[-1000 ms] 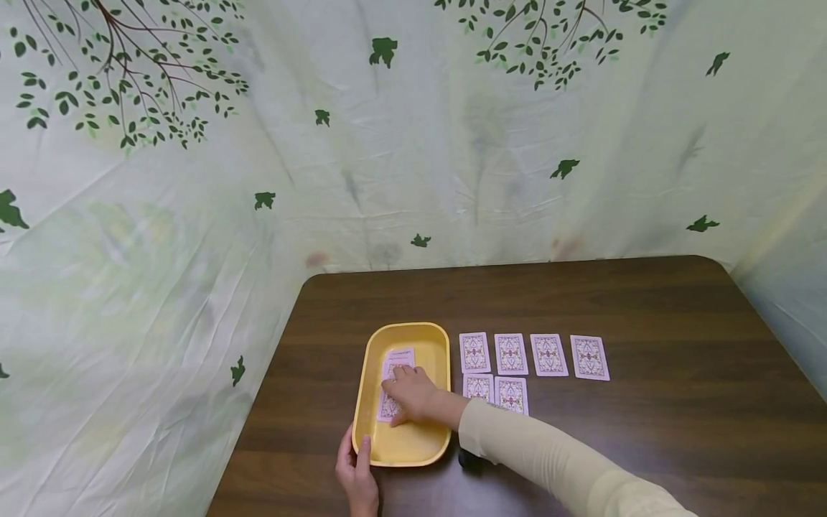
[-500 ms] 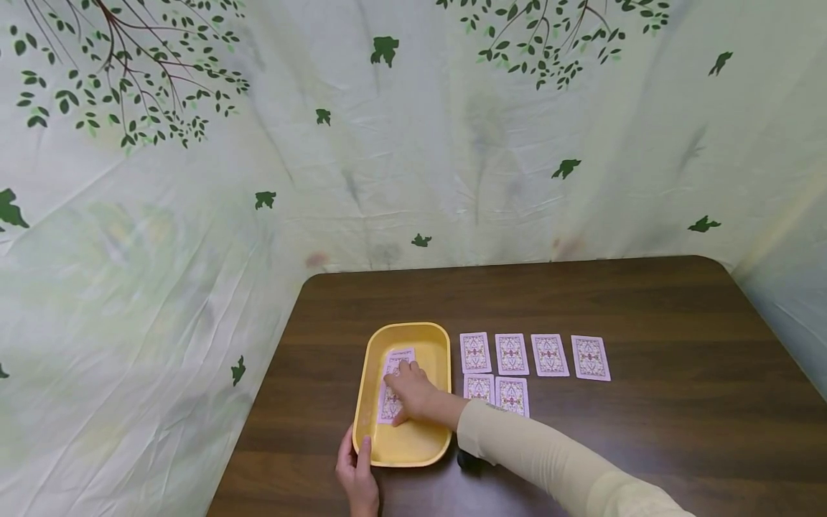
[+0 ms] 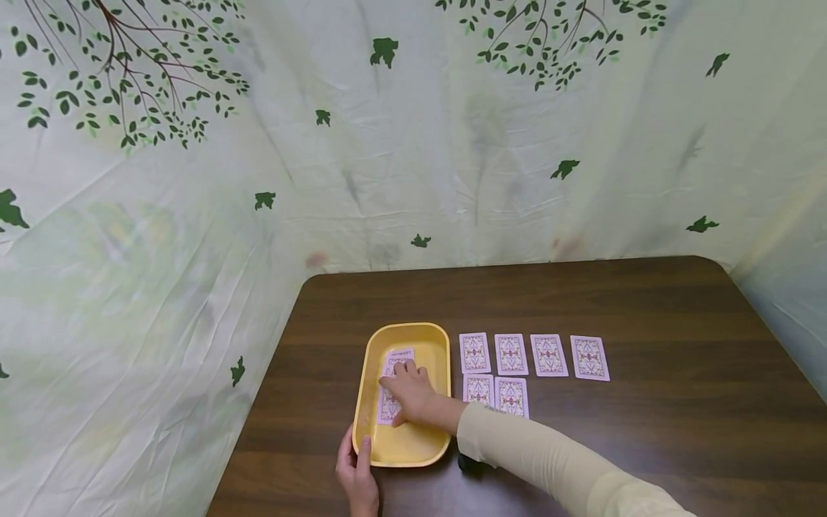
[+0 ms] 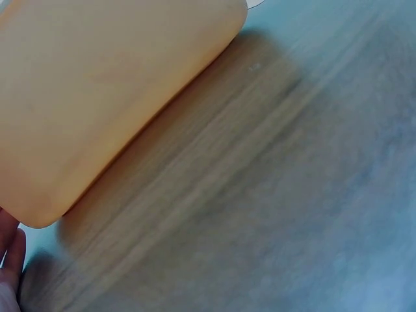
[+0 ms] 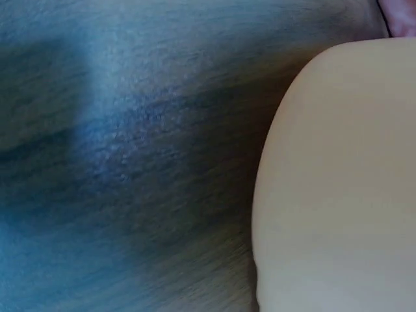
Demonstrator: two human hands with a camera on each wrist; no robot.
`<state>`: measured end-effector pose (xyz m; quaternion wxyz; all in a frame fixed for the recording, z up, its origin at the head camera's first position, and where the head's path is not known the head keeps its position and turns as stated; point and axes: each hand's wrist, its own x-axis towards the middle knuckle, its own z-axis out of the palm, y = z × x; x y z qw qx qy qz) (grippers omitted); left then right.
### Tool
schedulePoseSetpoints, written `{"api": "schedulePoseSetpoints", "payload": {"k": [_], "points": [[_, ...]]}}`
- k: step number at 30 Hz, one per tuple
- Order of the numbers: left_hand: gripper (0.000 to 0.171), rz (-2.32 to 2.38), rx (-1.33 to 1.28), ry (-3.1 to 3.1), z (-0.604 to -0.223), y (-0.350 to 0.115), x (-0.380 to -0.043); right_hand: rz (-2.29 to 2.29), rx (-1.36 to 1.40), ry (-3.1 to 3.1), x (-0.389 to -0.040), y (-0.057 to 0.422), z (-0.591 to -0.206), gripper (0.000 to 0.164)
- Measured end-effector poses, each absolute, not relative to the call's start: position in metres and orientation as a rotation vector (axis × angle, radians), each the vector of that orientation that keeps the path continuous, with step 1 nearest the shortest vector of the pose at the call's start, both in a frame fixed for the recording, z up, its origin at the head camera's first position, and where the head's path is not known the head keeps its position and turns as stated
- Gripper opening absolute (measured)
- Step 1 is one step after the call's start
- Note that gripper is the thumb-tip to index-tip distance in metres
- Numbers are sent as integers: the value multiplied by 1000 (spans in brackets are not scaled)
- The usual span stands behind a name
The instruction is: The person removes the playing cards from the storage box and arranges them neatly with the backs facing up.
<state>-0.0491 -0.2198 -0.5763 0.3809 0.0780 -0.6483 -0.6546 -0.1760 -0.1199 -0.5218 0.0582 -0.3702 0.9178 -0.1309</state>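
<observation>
The playing cards (image 3: 388, 408) lie in the yellow tray (image 3: 410, 451) beneath the spread fingers of the right hand (image 3: 411, 393) — placed almost exactly as half a second ago — while the left hand (image 3: 357, 477) pinches the tray's near left corner, thumb over the rim.

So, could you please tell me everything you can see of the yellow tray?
The tray is a rounded oblong with a raised rim, smooth and plastic-looking. It sits open side up on the table, left of two rows of cards. The left hand holds its near left corner; the right hand reaches over the cards inside.
</observation>
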Motion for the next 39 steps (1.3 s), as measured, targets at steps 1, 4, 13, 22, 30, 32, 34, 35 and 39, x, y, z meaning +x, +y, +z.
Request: {"api": "schedulePoseSetpoints", "payload": {"k": [1, 4, 13, 22, 30, 32, 34, 35, 39], "points": [[32, -1666, 204, -1658, -576, -220, -49, -386, -1133, 2782, -175, -120, -522, 77], [32, -1661, 211, -1668, -576, -220, -49, -347, -1185, 2789, -173, -122, -522, 74], [32, -1663, 210, -1666, -577, -219, -50, -231, -1277, 2801, -170, -123, -519, 70], [31, -1647, 232, -1692, -581, -222, -51, -186, -1238, 2798, -167, -128, -514, 71], [31, -1651, 209, -1685, -580, -222, -50, -150, -1202, 2810, -165, -130, -511, 72], [31, -1654, 209, -1677, -579, -221, -50, -160, -1199, 2806, -164, -130, -511, 72], [31, -1655, 203, -1670, -578, -220, -50, -179, -1201, 2802, -164, -130, -510, 71], [31, -1654, 201, -1669, -577, -220, -50, -188, -1202, 2799, -164, -130, -510, 70], [31, -1646, 202, -1669, -577, -220, -49, -222, -1230, 2780, -165, -129, -511, 71]]}}
